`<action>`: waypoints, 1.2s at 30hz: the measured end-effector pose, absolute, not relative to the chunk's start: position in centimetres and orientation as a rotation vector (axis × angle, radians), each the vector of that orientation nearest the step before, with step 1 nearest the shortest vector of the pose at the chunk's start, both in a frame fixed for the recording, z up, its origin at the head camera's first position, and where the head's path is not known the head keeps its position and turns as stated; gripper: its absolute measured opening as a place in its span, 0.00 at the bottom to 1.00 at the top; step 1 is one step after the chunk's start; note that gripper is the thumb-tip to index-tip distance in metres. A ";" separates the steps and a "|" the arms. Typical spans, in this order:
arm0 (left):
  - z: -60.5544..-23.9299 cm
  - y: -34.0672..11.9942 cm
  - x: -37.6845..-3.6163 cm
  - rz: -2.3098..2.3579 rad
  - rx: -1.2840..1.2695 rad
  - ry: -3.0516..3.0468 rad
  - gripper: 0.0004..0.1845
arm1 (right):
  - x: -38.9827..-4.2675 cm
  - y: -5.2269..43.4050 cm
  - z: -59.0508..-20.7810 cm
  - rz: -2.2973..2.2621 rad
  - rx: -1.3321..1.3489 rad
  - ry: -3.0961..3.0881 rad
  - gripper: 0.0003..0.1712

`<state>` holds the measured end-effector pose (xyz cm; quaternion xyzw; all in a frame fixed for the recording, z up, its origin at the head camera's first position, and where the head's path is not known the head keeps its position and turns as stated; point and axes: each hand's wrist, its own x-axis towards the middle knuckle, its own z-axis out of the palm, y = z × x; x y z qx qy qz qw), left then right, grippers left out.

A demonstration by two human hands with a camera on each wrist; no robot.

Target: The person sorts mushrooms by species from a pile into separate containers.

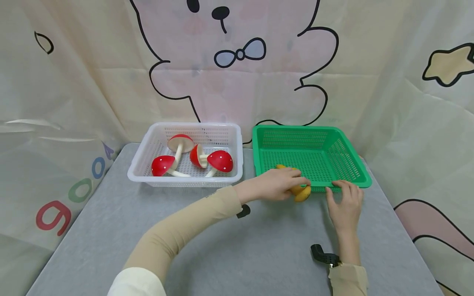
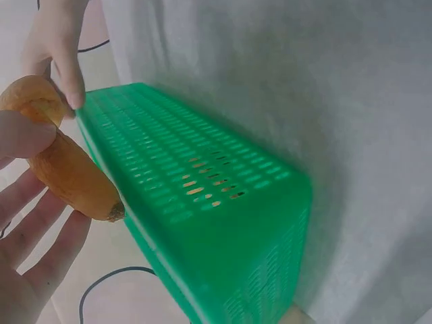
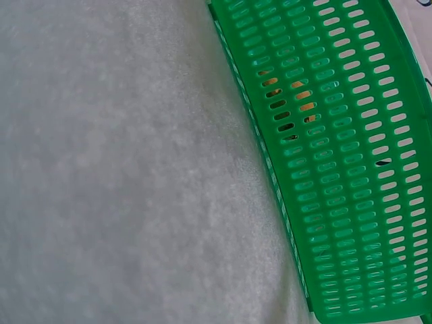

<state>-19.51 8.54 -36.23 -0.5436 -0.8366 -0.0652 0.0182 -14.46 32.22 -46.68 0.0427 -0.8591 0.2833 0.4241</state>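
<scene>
My left hand holds a yellow banana over the front rim of the green basket. In the left wrist view the banana looks curved with a dark tip, the thumb lying across it and the fingers behind. My right hand grips the basket's front rim near its right corner, thumb on the outer side. Through the slots of the basket wall, patches of yellow with dark spots show in the right wrist view.
A white basket with several red-capped toy mushrooms stands left of the green one. Both are at the back of the grey table, before a printed curtain. Black wrist-camera mounts sit at the wrists.
</scene>
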 end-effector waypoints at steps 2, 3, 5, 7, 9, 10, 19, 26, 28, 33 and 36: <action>-35.8 8.6 -19.7 -0.210 -1.686 -2.606 0.27 | -14.4 32.3 -46.7 0.705 0.105 -2.164 0.14; -35.6 8.7 -19.9 -0.214 -1.684 -2.607 0.26 | -14.4 32.3 -46.7 0.707 0.105 -2.169 0.14; -35.2 8.8 -20.2 -0.221 -1.672 -2.616 0.26 | -14.4 32.3 -46.7 0.714 0.097 -2.177 0.14; -34.8 8.9 -20.6 -0.226 -1.663 -2.628 0.26 | -14.4 32.3 -46.7 0.721 0.091 -2.180 0.14; -34.6 9.1 -21.0 -0.216 -1.653 -2.637 0.26 | -14.5 32.2 -46.7 0.731 0.088 -2.168 0.14; -34.6 9.2 -21.3 -0.208 -1.648 -2.644 0.26 | -14.5 32.2 -46.7 0.737 0.086 -2.159 0.14; -34.5 10.2 -23.2 -0.094 -1.660 -2.706 0.25 | -14.4 32.3 -46.6 0.730 0.074 -2.171 0.14; -34.3 10.5 -24.4 0.025 -1.645 -2.741 0.27 | -14.5 32.3 -46.7 0.730 0.090 -2.170 0.15; -34.3 10.5 -24.7 0.055 -1.648 -2.739 0.26 | -14.5 32.3 -46.7 0.730 0.085 -2.185 0.15; -34.4 10.9 -25.3 0.155 -1.672 -2.735 0.26 | -14.4 32.3 -46.7 0.728 0.073 -2.214 0.15; -34.7 11.1 -25.7 0.235 -1.687 -2.734 0.26 | -14.4 32.3 -46.6 0.730 0.076 -2.212 0.15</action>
